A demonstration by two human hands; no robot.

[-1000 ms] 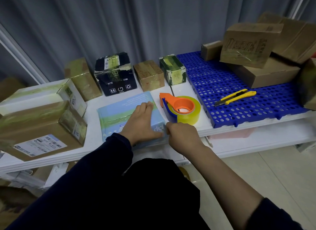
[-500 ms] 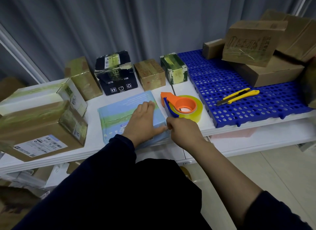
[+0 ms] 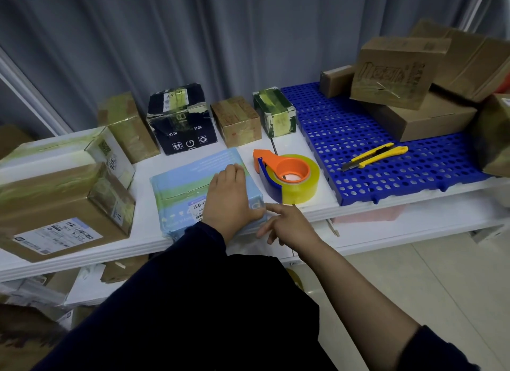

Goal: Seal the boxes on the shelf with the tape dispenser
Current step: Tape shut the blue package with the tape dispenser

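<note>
Pressing my left hand (image 3: 226, 196) flat on the blue box (image 3: 187, 183), I pin it at the front edge of the shelf (image 3: 145, 234). My right hand (image 3: 289, 225) is released, fingers spread, with the index tip at the box's right side. It is possibly smoothing a tape end; the view is unclear. The dispenser (image 3: 287, 177) lies just beside the box, ungripped. Next move: grasp the dispenser for a further strip.

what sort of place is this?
Probably a parcel packing or mailroom spot. Taped boxes crowd a white shelf, and one brown box carries a shipping label. A tape dispenser and a knife lie ready.
</note>
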